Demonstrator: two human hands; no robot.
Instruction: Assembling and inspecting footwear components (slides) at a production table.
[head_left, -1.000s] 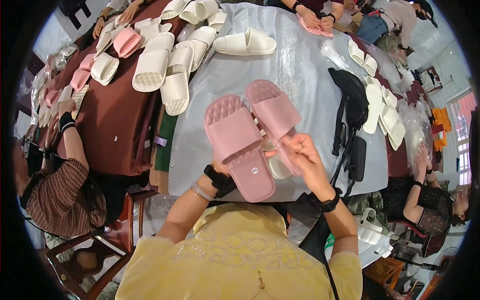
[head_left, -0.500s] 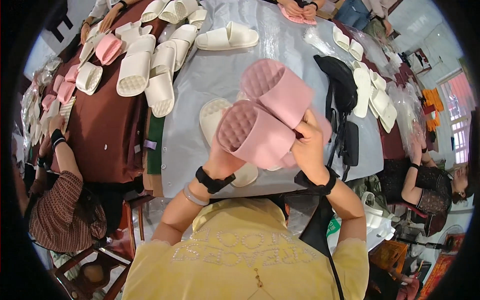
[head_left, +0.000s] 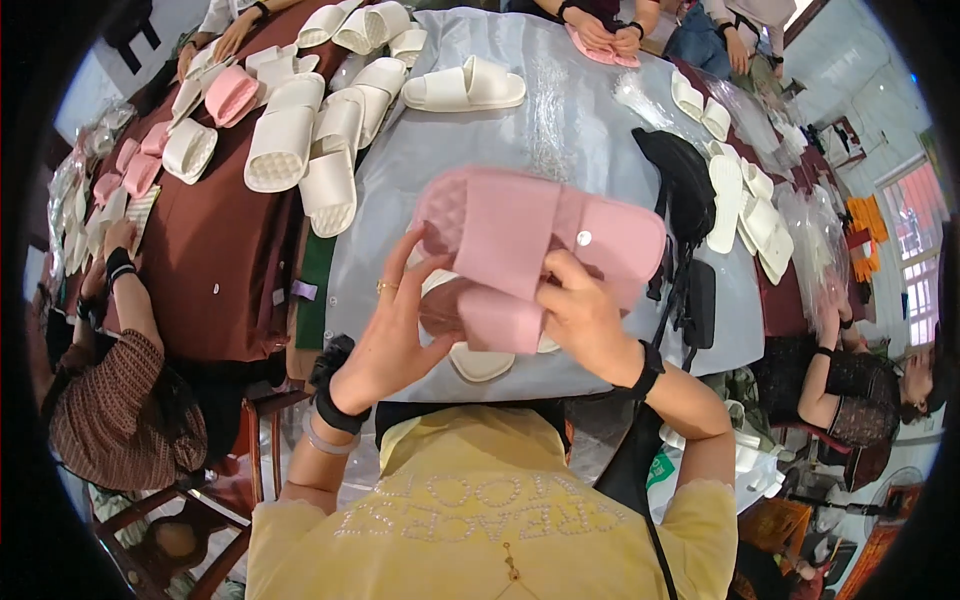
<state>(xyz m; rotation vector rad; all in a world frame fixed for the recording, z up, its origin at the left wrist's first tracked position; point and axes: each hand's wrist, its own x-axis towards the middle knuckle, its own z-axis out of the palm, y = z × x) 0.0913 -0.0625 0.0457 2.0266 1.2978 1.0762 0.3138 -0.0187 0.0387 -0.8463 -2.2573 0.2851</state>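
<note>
A pair of pink slippers (head_left: 505, 235), with quilted insoles and broad straps, is raised over the grey-covered table in front of me. One slipper lies above the other, and a small white round spot shows near the far end. My right hand (head_left: 590, 315) is closed on the pair at the strap edges. Around the toe ends, my left hand (head_left: 390, 325) has its fingers and thumb spread, the fingertips touching the slippers. Beneath them rests a cream slipper (head_left: 482, 362), mostly covered by the pink pair and my hands.
Beyond lies another cream slipper (head_left: 465, 88). Several cream and pink slippers cover the brown table (head_left: 225, 270) at left. A black bag (head_left: 675, 180) with straps sits right, beside more cream slippers (head_left: 765, 225). Co-workers sit around; one across holds a pink piece (head_left: 603, 50).
The pink pair has turned from tilted to nearly level, its toes swinging left. My left hand has moved left from beneath the slippers and spread its fingers at the toes.
</note>
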